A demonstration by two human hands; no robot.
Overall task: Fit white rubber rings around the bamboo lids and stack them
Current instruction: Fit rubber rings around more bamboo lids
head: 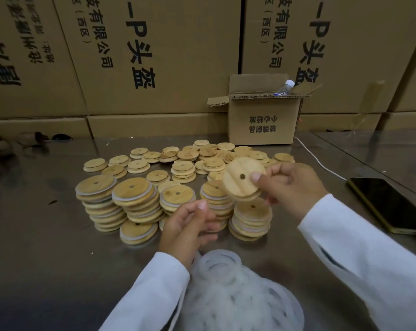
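Observation:
My right hand (290,185) pinches one bare bamboo lid (241,180) by its rim, tilted up above the stacks, its centre hole facing me. My left hand (190,225) hovers lower and nearer with curled fingers, thumb pressed to the forefinger. A thin white strand (198,255), seemingly a rubber ring, trails from it toward the heap of white rubber rings (233,295) at the near edge. Several stacks of ringed lids (135,199) stand in front of my hands. Loose bare lids (185,163) lie scattered behind them.
Everything sits on a steel table (47,247). A small open cardboard box (261,120) with a plastic bottle (285,88) in it stands at the back. On the right lies a phone (388,204) on a white cable (319,163). Large cartons (154,56) wall off the back.

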